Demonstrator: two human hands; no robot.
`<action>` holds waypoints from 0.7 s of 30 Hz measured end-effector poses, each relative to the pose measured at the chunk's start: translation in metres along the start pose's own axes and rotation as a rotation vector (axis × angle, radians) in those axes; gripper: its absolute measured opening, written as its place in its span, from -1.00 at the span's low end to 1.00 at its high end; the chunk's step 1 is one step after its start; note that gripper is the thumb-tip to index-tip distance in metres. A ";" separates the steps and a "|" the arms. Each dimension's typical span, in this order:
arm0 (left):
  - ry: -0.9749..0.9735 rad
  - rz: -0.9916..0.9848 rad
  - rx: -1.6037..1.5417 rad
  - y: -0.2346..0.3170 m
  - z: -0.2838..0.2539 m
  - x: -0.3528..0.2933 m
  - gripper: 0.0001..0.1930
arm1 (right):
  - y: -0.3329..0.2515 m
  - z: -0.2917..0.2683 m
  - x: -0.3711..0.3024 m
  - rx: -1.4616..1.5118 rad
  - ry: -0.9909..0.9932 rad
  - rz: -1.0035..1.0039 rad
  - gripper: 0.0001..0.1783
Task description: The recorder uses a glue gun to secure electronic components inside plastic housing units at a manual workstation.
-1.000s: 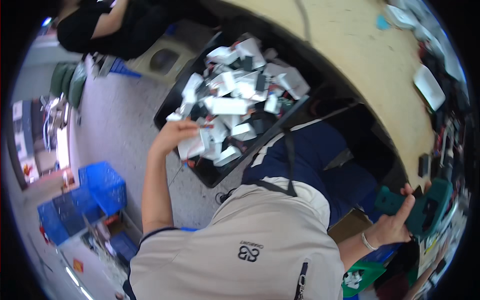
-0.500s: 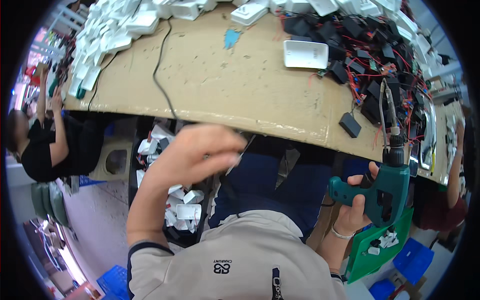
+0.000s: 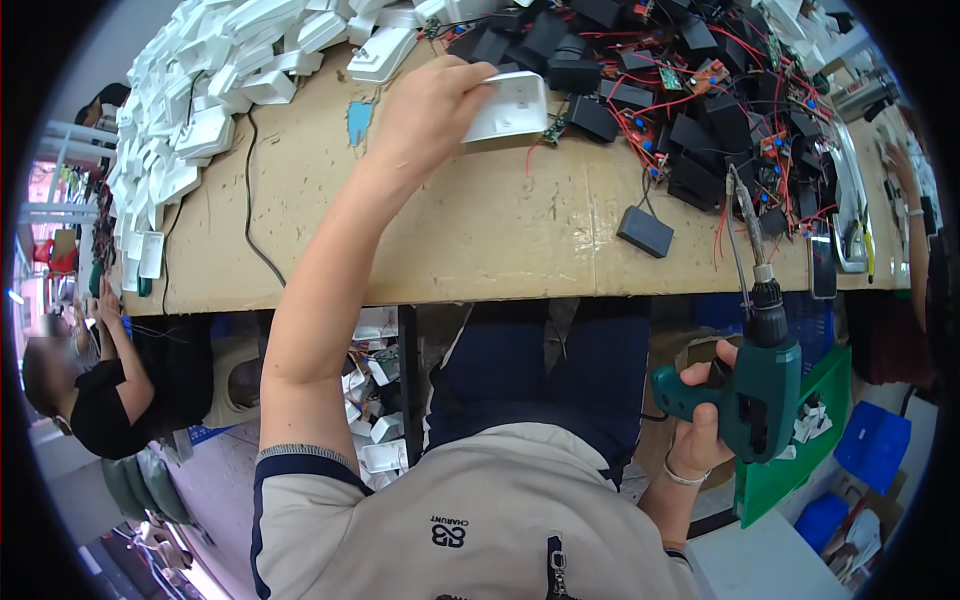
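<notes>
At the far side of the cardboard-covered table (image 3: 420, 240), my left hand (image 3: 430, 112) is closed on the left end of a white plastic case half (image 3: 517, 108). The shell's hollow side faces up, and my fingertips are partly hidden. Over at the right, in front of the table edge, my right hand (image 3: 700, 415) grips the handle of a green soldering gun (image 3: 768, 395). Its metal tip and a thin feed tube point up over the table. Beyond the tip is a heap of black boxes (image 3: 700, 140) with red wires and small circuit boards.
White plastic cases (image 3: 215, 110) are piled at the far left. A single black box (image 3: 645, 232) lies near the right part of the table, and a black cable (image 3: 250, 200) crosses the left. Below stand a bin of white parts (image 3: 382, 425) and a green tray (image 3: 790, 450). Other people work at both sides.
My left hand has reached from in front of the table edge to the white case half and taken hold of its end. The soldering gun stays in my right hand. The view has shifted.
</notes>
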State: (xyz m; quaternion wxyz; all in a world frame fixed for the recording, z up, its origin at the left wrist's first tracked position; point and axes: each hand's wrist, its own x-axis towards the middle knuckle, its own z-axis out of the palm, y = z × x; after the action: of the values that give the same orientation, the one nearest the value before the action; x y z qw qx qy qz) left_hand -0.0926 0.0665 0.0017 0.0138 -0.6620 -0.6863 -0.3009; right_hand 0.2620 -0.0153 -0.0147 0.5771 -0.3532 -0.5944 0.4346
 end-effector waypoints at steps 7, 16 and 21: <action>-0.049 0.104 -0.192 0.044 -0.006 -0.054 -0.79 | 0.004 0.002 0.003 0.025 0.004 0.011 -0.28; -0.013 0.199 -0.260 0.046 -0.002 -0.056 -0.69 | 0.002 0.005 0.001 0.054 0.019 0.062 -0.28; 0.025 0.203 -0.369 0.040 -0.007 -0.011 -0.68 | 0.001 0.004 0.000 0.032 0.004 0.082 -0.28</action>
State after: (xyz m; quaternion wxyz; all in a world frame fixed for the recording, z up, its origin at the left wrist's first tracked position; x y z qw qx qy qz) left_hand -0.0570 0.0508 0.0188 -0.0687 -0.7151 -0.5493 -0.4268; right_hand 0.2576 -0.0152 -0.0154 0.5656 -0.3690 -0.5710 0.4668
